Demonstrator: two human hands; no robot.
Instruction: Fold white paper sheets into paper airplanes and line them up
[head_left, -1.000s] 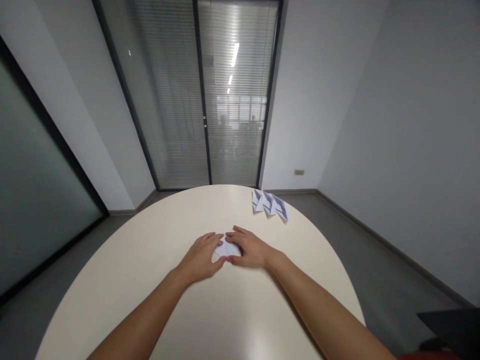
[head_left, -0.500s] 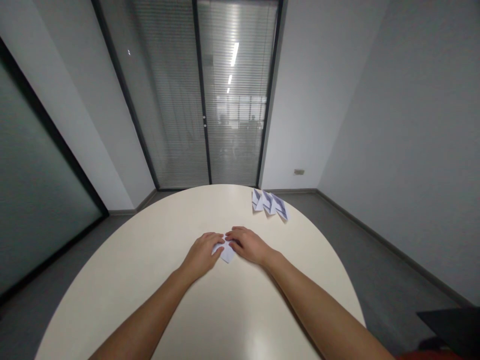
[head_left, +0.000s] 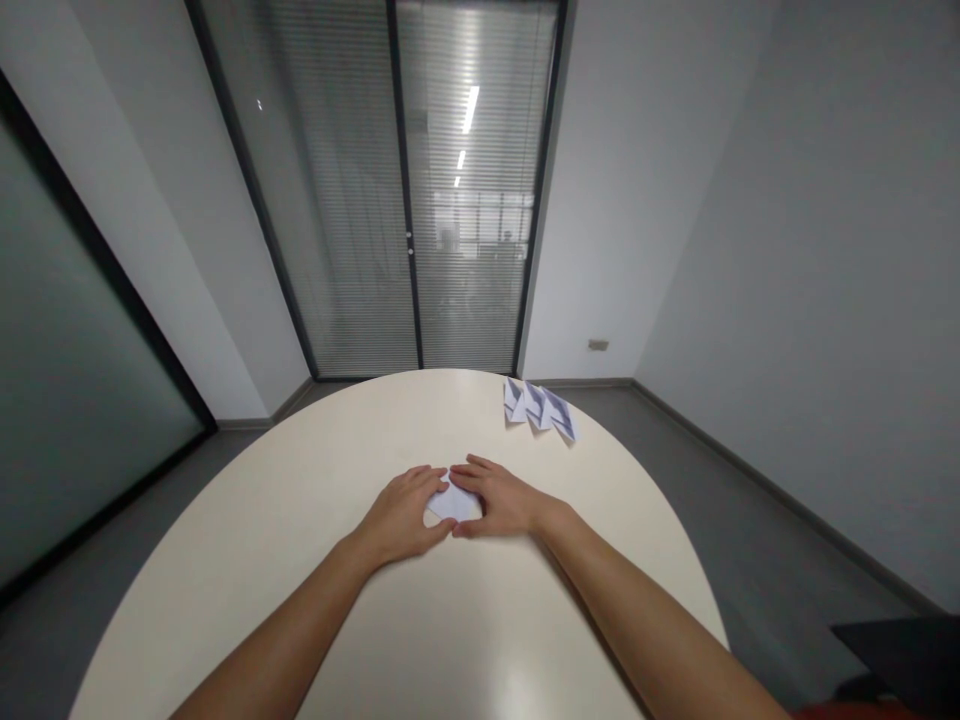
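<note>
A small folded piece of white paper (head_left: 452,501) lies flat on the round cream table (head_left: 315,480), a little past its middle. My left hand (head_left: 401,515) rests on its left side, fingers and thumb curved around it. My right hand (head_left: 499,497) presses on its right side, fingertips pointing left over the top edge, thumb under the lower corner. Both hands hold the paper down between them. Much of the paper is hidden under the fingers.
Three folded white paper pieces (head_left: 540,408) lie in an overlapping row near the table's far right edge. Beyond the table stand glass doors with blinds (head_left: 420,200). A dark object (head_left: 900,655) sits at the lower right, off the table.
The paper has turned slightly between my fingers. My right thumb has come back under its lower corner and my left thumb has closed in, so the paper lies framed as it was a second ago.
</note>
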